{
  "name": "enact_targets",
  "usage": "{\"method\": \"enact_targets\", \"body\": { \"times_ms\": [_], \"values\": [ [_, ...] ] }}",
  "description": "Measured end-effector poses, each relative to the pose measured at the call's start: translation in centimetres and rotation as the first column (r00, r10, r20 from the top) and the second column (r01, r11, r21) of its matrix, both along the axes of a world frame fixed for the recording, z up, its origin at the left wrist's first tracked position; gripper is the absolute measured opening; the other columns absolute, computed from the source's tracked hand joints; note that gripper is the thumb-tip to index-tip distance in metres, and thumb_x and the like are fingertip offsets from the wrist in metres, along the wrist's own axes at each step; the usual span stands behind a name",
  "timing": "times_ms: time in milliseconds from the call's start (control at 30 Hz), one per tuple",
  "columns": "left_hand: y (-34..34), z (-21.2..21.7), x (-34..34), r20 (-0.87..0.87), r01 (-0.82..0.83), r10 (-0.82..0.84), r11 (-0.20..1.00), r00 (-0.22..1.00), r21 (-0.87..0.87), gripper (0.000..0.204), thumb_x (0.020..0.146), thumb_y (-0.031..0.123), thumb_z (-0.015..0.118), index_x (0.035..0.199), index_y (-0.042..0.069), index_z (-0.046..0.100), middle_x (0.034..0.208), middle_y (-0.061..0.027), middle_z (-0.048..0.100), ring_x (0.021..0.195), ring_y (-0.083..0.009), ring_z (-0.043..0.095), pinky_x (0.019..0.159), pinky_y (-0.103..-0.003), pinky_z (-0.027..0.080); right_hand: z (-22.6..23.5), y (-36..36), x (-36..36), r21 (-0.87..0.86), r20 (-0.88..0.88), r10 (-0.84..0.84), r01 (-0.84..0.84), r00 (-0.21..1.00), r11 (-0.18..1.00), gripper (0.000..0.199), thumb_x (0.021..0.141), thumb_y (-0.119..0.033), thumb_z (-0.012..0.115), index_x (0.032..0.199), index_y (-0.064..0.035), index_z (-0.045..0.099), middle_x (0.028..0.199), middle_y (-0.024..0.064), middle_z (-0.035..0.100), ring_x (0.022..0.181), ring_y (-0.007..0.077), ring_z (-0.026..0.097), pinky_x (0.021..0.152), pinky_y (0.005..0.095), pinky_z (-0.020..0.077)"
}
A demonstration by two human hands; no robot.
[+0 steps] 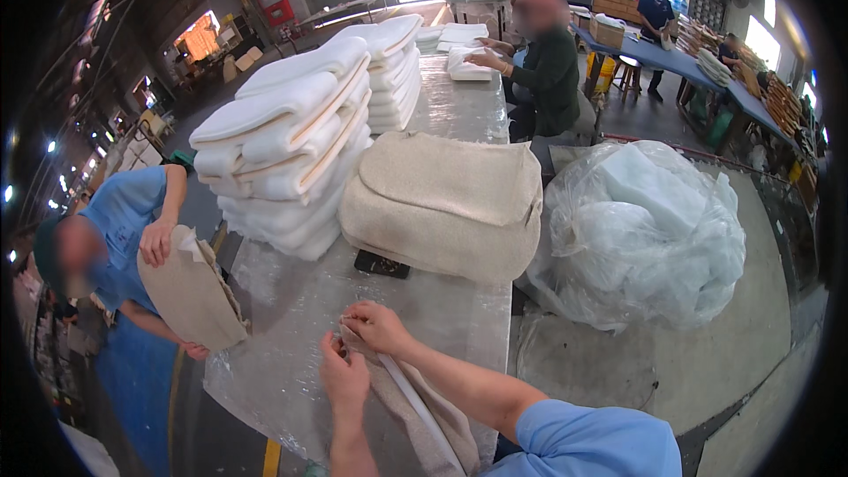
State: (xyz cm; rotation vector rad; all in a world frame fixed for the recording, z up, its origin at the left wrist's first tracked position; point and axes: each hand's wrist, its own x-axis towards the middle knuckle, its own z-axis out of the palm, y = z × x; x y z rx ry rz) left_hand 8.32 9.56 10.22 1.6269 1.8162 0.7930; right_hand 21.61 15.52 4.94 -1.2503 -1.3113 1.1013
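My left hand (343,377) and my right hand (378,325) both grip the top end of a beige fabric cover (433,428) with white foam showing along its edge. The piece runs down toward me over the near edge of the plastic-wrapped table (291,300). My hands are close together, fingers pinched on the fabric. Just beyond them lies a stack of finished beige cushions (442,203) and a small black device (382,264).
Tall stacks of white foam pads (291,141) stand at the left and further back. A clear bag of foam pieces (645,230) sits on the floor to the right. A person in blue at the left holds a beige cushion (190,291). Another person works at the table's far end.
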Motion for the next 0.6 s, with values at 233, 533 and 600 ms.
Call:
{"method": "enact_targets", "body": {
  "times_ms": [233,533,600],
  "values": [
    [0.1,1.3,-0.2,-0.058,0.11,-0.108,0.994,0.992,0.022,0.064,0.095,0.02,0.076,0.149,0.001,0.049,0.131,-0.0239,0.071,0.122,-0.0419,0.069,0.103,-0.05,0.054,0.3,0.2,0.7,0.183,0.086,0.047,-0.062,0.995,0.981,0.024,0.1,-0.019,0.071,0.118,-0.0059,0.08,0.122,0.014,0.077,0.108,0.0325,0.073,0.094,0.0399,0.0563],
    [-0.4,2.6,2.4,-0.189,0.092,-0.08,0.994,0.979,0.059,0.081,0.094,0.018,0.076,0.16,-0.003,0.033,0.156,-0.0338,0.046,0.139,-0.0495,0.054,0.114,-0.054,0.047,1.6,1.4,2.8,-0.126,-0.162,0.304,-0.325,0.939,0.937,0.029,0.105,-0.02,0.07,0.126,-0.0022,0.079,0.106,0.0078,0.08,0.095,0.0142,0.068,0.088,0.0333,0.0556],
    [0.7,2.1,1.6,-0.226,0.085,-0.06,0.991,0.972,0.1,0.081,0.094,0.016,0.075,0.16,-0.003,0.033,0.154,-0.0334,0.048,0.137,-0.0492,0.055,0.114,-0.054,0.048,1.7,1.4,2.7,-0.105,-0.164,0.301,-0.32,0.939,0.942,0.028,0.104,-0.02,0.071,0.123,-0.0012,0.08,0.105,0.0072,0.08,0.094,0.0139,0.068,0.087,0.0334,0.0556]
  ]
}}
